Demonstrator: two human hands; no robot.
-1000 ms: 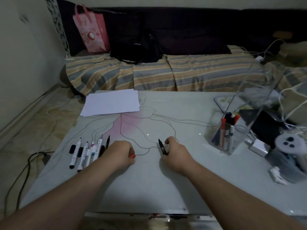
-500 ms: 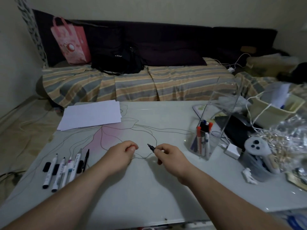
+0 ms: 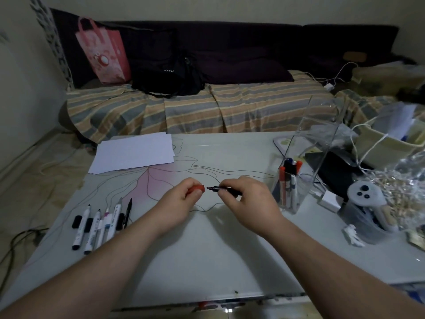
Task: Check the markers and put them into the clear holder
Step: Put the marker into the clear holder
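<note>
Recapping a checked marker, cap and tip nearly met above the table.

Left hand [image 3: 181, 199] pinches a red cap [image 3: 198, 188], fingers closed on it; right hand [image 3: 249, 199] grips a dark marker [image 3: 226, 189], fingers closed round the barrel, bare tip pointing left, just short of the cap's mouth. Judgement: keep barrel and cap on one line, slide straight in, press until seated; a skewed push may ink the fingers. Clear holder [image 3: 305, 171] stands near the right hand on the table [image 3: 218, 261], several markers already upright inside. Unchecked markers [image 3: 101, 223] lie in a row at the left, some with loose caps beside them.
</note>
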